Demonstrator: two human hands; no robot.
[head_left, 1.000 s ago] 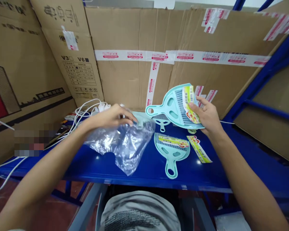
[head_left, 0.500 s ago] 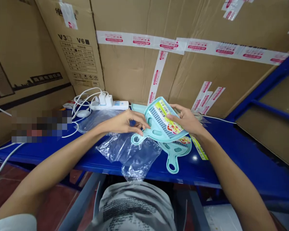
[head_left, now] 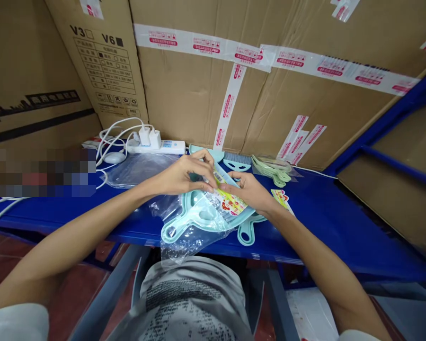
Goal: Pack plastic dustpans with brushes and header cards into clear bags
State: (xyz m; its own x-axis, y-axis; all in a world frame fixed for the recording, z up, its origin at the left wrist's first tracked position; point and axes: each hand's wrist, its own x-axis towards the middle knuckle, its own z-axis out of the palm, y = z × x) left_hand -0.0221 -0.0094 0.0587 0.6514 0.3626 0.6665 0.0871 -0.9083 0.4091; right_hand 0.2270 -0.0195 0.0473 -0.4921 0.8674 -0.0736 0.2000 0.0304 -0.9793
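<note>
A light-blue toy-sized dustpan (head_left: 204,214) with a yellow floral label card (head_left: 230,201) lies tilted before me, its ring handle toward the lower left. A clear plastic bag (head_left: 190,244) covers the handle and part of the pan. My left hand (head_left: 195,173) pinches at the pan's upper left edge, apparently on the bag's film; the exact contact is hidden. My right hand (head_left: 246,189) grips the pan's right side, thumb over the card. Beneath it sits a second light-blue dustpan (head_left: 246,234), mostly covered.
Behind are a light-blue comb-toothed piece (head_left: 237,162), bagged green pieces (head_left: 275,170), a power strip (head_left: 170,147) with white cables and flat clear bags (head_left: 138,168). Another label card (head_left: 282,199) lies right on the blue table (head_left: 326,213). Cardboard (head_left: 184,94) walls the back.
The dustpan has moved down and left, and its handle is now inside the clear bag. My left hand has shifted from near the handle to the pan's upper edge. The view has shifted slightly.
</note>
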